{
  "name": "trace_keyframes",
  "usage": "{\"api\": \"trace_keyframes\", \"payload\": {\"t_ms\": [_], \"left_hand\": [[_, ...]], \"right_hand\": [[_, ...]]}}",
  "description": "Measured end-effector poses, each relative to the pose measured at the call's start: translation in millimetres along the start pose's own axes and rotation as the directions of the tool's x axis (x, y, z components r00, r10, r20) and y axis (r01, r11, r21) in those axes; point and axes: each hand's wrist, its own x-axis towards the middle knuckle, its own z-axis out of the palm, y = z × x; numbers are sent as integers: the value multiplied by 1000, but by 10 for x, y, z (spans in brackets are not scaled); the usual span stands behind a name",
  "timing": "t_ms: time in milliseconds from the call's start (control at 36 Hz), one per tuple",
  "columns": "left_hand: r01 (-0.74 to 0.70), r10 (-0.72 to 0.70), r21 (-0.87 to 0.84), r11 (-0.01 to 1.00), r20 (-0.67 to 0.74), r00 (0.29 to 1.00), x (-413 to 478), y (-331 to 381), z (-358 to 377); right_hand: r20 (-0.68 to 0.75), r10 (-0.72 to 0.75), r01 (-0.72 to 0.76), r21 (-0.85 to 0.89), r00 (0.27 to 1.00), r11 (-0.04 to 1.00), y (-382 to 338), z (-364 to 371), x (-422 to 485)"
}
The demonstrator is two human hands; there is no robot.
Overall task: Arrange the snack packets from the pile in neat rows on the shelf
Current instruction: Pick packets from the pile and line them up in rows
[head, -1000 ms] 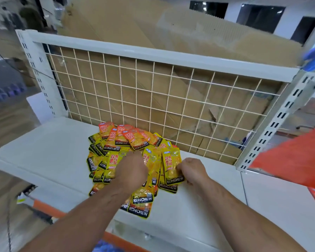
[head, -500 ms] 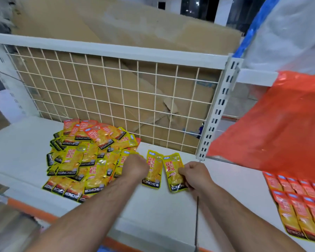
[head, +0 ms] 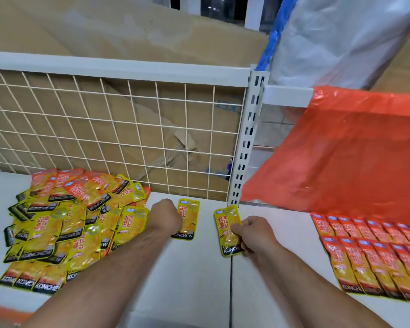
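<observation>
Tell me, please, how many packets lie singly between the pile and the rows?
2. The first packet lies under the left hand, right of the pile; the second packet is in the right hand's grip, near the upright's foot. Arms may hide more.

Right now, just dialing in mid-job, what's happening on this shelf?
A person is laying out snack packets on the white shelf. The left hand grips a yellow packet just right of the loose pile. The right hand pinches a second yellow packet further right. Two neat, overlapping rows of orange packets lie at the far right. The pile holds many packets, unsorted.
</observation>
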Motion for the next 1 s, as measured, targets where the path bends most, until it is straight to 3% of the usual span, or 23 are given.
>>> {"api": "trace_keyframes", "payload": {"t_ms": [278,556,778,1000], "left_hand": [[-91,92,-12,996,63,994,227,-90,-15],[-356,355,-53,933,-25,934,248,-350,-249],[-448,448,26,894,-14,894,209,-466,-352],[-462,463,64,885,3,887,144,-539,-381]], "right_hand": [[-12,12,-13,-47,1000,999,-180,253,104],[-3,31,-31,-78,1000,996,-438,691,207],[-165,24,-94,-435,986,896,-530,859,206],[-218,-23,-107,-566,976,817,-588,947,126]]}}
